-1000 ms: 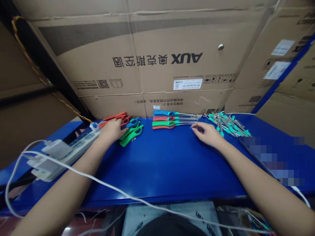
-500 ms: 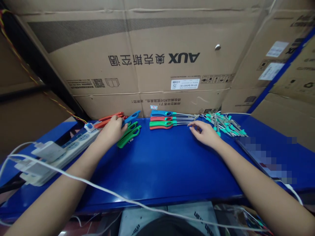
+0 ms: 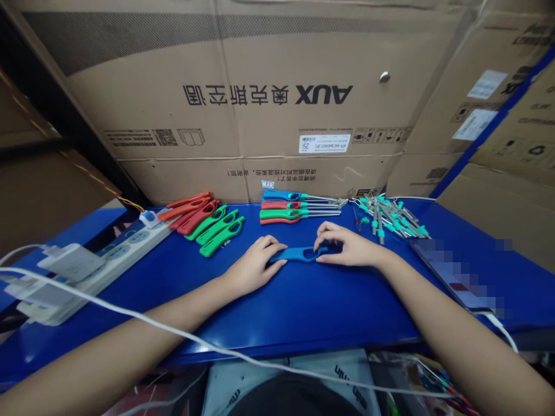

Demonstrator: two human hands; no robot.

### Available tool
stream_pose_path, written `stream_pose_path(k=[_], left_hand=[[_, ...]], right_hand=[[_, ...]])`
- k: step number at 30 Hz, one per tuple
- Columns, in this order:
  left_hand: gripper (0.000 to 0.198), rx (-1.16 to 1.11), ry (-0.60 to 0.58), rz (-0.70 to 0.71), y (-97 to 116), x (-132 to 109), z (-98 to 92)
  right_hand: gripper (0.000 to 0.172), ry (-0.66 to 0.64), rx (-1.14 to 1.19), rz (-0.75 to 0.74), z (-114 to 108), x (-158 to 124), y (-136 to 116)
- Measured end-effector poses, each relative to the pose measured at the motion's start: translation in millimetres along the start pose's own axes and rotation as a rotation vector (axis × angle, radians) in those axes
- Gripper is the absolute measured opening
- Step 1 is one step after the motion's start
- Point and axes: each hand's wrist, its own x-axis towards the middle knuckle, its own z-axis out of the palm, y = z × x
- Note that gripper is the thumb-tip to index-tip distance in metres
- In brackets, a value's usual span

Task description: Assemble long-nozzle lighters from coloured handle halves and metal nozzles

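A blue plastic handle (image 3: 299, 254) lies on the blue table (image 3: 303, 300) in the middle, held at both ends. My left hand (image 3: 254, 267) grips its left end with curled fingers. My right hand (image 3: 347, 245) pinches its right end. To the left lies a row of empty red handles (image 3: 191, 211) and green handles (image 3: 217, 226). Behind the hands sit assembled lighters (image 3: 295, 208) with metal stems in blue, red and green. At the right is a pile of metal stems with teal caps (image 3: 385, 215).
A white power strip (image 3: 99, 263) with plugs and a white cable (image 3: 173, 332) runs along the left and front. Large cardboard boxes (image 3: 269, 98) wall off the back. A dark flat object (image 3: 455, 268), partly blurred, lies at the right.
My left hand took the blue handle from the left pile and brought it to the middle. My right hand moved in from the stems and closed on its other end.
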Motion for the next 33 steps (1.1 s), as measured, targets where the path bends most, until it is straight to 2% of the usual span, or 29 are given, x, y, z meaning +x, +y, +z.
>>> stream_pose_path(k=[2,11,16,18,20,22,24,28,31,33], left_hand=[[0.031,-0.007,0.013,-0.023,-3.8,1.3,-2.4],[0.036,-0.071,0.061,-0.138,-9.4,3.2,-1.4],[0.041,-0.058,0.096,-0.174,-9.7,3.3,-1.1],[0.043,-0.043,0.112,-0.184,-9.8,2.9,-1.2],[0.042,-0.036,0.130,-0.182,-10.8,2.7,-1.1],[0.040,-0.040,0.144,-0.172,-12.4,2.5,-0.9],[0.037,-0.057,0.150,-0.168,-14.1,2.4,-0.6],[0.037,-0.110,0.164,-0.178,-15.0,2.1,-0.1],[0.040,-0.110,0.173,-0.172,-12.7,2.0,-0.8],[0.036,-0.070,0.181,-0.143,-9.4,1.9,-2.4]], right_hand=[[0.028,-0.024,0.004,0.021,2.9,2.1,2.0],[0.029,0.090,0.007,0.005,10.2,7.0,6.0],[0.032,0.235,-0.008,0.012,9.7,8.6,2.9],[0.032,0.312,-0.035,0.037,6.7,8.2,2.9],[0.032,0.335,-0.050,0.089,3.0,6.8,3.4],[0.033,0.294,-0.042,0.142,0.0,4.5,3.9],[0.034,0.198,-0.008,0.170,-1.2,2.1,4.2],[0.036,0.023,0.023,0.138,1.9,-0.5,4.6],[0.041,-0.010,-0.039,0.144,4.9,-0.3,5.8],[0.045,0.015,-0.121,0.190,3.9,0.1,7.0]])
